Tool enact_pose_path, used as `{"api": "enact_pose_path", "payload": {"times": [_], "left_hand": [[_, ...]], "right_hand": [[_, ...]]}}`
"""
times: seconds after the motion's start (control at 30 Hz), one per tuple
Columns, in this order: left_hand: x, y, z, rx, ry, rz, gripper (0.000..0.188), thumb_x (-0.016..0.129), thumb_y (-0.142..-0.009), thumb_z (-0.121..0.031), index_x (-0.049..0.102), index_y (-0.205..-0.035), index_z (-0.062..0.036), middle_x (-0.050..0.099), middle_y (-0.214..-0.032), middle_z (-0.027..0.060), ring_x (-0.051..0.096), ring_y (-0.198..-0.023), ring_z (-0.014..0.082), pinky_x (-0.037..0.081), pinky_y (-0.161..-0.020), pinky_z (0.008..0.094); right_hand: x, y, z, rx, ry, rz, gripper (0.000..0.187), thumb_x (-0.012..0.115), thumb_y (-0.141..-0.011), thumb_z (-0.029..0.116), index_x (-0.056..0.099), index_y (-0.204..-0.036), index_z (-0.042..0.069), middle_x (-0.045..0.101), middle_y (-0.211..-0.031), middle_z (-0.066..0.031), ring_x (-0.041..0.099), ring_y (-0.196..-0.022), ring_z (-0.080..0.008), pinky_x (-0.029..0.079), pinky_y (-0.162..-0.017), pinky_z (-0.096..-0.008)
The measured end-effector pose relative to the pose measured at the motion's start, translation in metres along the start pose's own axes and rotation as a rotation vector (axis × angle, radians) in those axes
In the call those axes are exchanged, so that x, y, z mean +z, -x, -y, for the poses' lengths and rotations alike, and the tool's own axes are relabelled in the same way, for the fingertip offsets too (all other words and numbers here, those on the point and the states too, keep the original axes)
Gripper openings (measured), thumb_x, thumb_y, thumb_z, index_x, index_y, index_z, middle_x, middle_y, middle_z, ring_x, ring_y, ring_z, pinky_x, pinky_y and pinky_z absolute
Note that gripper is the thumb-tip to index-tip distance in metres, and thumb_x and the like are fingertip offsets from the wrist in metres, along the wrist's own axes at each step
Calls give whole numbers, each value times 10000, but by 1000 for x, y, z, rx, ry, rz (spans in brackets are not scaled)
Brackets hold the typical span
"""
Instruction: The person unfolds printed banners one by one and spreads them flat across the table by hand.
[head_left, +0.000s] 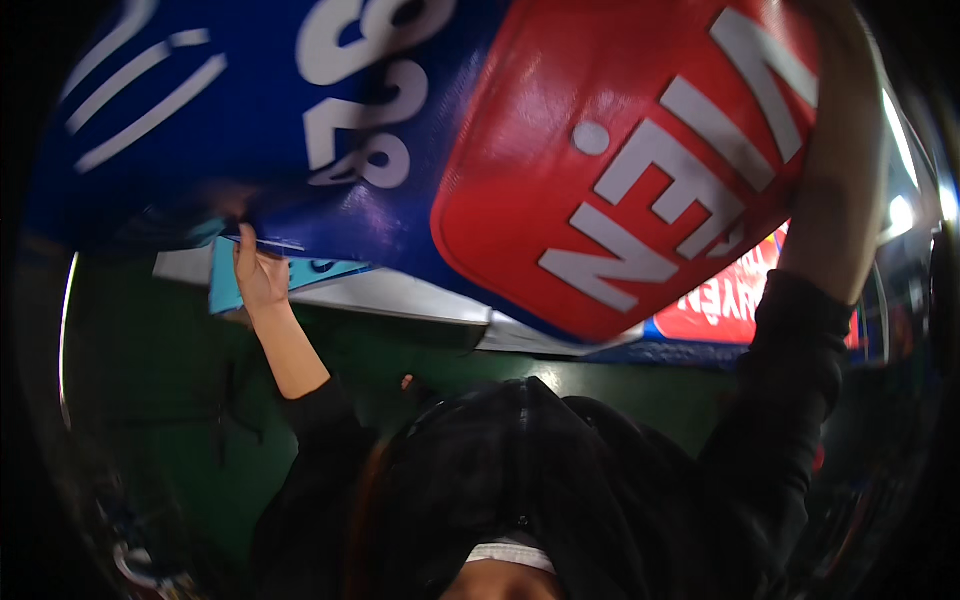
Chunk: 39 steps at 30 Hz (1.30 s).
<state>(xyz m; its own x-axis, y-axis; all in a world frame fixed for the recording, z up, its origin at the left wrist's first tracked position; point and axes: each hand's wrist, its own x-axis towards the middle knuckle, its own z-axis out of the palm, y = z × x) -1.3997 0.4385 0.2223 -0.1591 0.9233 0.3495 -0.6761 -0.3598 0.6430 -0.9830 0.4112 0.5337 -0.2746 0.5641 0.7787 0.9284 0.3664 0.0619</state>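
A large glossy banner (400,225), blue with a red rounded panel and white lettering, is raised across the upper part of the head view and sags along its lower edge. My left hand (262,275) grips that lower edge at the left, thumb up and palm showing; its fingertips are hidden at the sheet. On the right, my bare forearm reaches up past the banner's red end. My right hand lies beyond the top of the picture, so its fingers do not show.
Under the banner runs a pale table edge (400,300). A light-blue printed sheet (226,280) lies on it beside my left hand, and another red and blue printed sheet (700,318) lies at the right. The floor (180,360) is dark green. Bright lights (900,212) shine at the far right.
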Motion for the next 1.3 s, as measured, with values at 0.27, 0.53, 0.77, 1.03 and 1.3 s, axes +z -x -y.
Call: {"api": "enact_pose_path", "payload": {"times": [0.27,0.53,0.77,1.03,1.3], "left_hand": [[178,95,179,-251,-318,57,346,583,-807,-156,507,-1087,33,554,-1031,84,528,-914,162,413,-809,289],[400,71,308,-13,-406,357,191,715,-692,-148,651,-808,-11,641,-711,33,550,-597,61,448,-569,217],[502,101,392,-76,-464,594,233,691,-719,-196,633,-803,14,621,-629,43,536,-560,59,423,-523,226],[522,80,474,-106,-436,694,446,453,-889,-316,542,-642,44,451,-468,39,395,-442,88,304,-416,281],[438,-113,411,212,-966,89,577,462,-828,-506,570,-603,14,563,-619,78,495,-606,136,409,-609,324]], "right_hand": [[-1,345,-276,624,-46,353,229,492,-786,178,600,-917,24,609,-820,-163,584,-755,-218,439,-669,-294],[50,444,-350,1073,133,308,285,530,-795,222,571,-1018,49,580,-989,-194,527,-978,-328,405,-847,-376],[8,312,-260,1171,-875,-103,700,541,-771,511,356,-1252,36,513,-1069,-159,528,-971,-237,506,-661,-338],[32,327,-329,1125,-566,-18,359,588,-805,276,553,-1002,-22,606,-853,-86,552,-812,-131,419,-759,-256],[-66,386,-577,1261,-235,-143,309,596,-785,305,623,-873,9,601,-724,-39,546,-627,-102,431,-587,-268]]}}
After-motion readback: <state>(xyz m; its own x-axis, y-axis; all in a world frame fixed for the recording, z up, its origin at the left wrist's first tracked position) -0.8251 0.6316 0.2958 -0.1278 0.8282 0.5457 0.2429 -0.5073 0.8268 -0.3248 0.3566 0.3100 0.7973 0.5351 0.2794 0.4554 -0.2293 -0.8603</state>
